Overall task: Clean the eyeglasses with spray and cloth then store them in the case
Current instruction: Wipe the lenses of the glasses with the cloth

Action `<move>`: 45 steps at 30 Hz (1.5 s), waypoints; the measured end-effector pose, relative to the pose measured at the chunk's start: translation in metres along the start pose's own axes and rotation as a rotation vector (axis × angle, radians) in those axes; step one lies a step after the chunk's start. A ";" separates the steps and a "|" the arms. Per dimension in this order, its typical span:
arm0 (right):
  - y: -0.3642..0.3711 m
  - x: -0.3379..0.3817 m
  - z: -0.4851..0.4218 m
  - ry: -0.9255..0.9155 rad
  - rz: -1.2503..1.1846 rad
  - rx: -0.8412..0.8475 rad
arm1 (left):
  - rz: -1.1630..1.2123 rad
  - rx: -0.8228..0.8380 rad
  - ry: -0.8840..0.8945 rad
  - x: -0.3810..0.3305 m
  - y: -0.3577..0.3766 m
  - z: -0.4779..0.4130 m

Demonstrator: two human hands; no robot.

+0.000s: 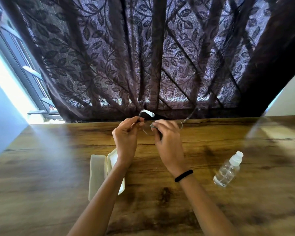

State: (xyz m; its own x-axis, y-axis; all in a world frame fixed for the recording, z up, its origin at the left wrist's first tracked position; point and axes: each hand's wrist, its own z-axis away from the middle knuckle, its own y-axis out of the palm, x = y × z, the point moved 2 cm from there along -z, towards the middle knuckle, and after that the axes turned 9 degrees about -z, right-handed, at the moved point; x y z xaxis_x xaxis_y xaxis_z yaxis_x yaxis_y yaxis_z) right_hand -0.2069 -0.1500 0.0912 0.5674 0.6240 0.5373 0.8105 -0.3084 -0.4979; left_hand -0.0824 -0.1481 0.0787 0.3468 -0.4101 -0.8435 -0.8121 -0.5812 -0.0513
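glossy wooden table (58, 167), clear plastic bottle (227, 169)

Most of the cloth (153, 125) lies buried under the fingers (162, 124) of the right hand (168, 136); only a grey scrap shows. The eyeglasses (146, 114) have clear rims, faint against the tabletop (58, 184), and one lens is probably partly covered. The left forearm (100, 198) hides part of the open case (97, 174). It and the right forearm (203, 201) are cut off by the lower edge.
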 end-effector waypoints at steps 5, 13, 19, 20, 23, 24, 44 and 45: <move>0.005 0.011 0.000 -0.061 0.023 0.077 | 0.049 -0.033 -0.045 -0.003 0.003 0.000; 0.007 0.018 0.007 -0.224 0.005 0.242 | 0.123 -0.084 -0.066 -0.007 -0.001 -0.003; -0.004 0.016 0.011 -0.267 0.100 0.140 | 0.140 -0.110 -0.042 -0.008 -0.005 -0.005; -0.005 0.015 0.012 -0.265 0.113 0.106 | 0.134 -0.105 -0.031 -0.008 -0.005 -0.005; -0.006 0.014 0.012 -0.226 0.129 0.024 | 0.096 -0.092 -0.011 -0.008 -0.003 -0.004; -0.005 0.015 0.012 -0.218 0.127 0.009 | 0.094 -0.092 -0.010 -0.008 -0.002 -0.004; 0.012 0.006 0.008 -0.236 0.377 0.071 | 0.071 -0.169 0.010 -0.007 0.000 -0.005; 0.012 0.005 0.008 -0.236 0.387 0.042 | 0.085 -0.175 0.004 -0.007 0.000 -0.004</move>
State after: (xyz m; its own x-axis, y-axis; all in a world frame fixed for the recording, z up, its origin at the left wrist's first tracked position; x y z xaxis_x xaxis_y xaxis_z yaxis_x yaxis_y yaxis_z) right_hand -0.1957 -0.1450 0.0830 0.7752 0.6163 0.1387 0.5356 -0.5248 -0.6616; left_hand -0.0830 -0.1480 0.0873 0.2820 -0.4654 -0.8390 -0.7450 -0.6572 0.1142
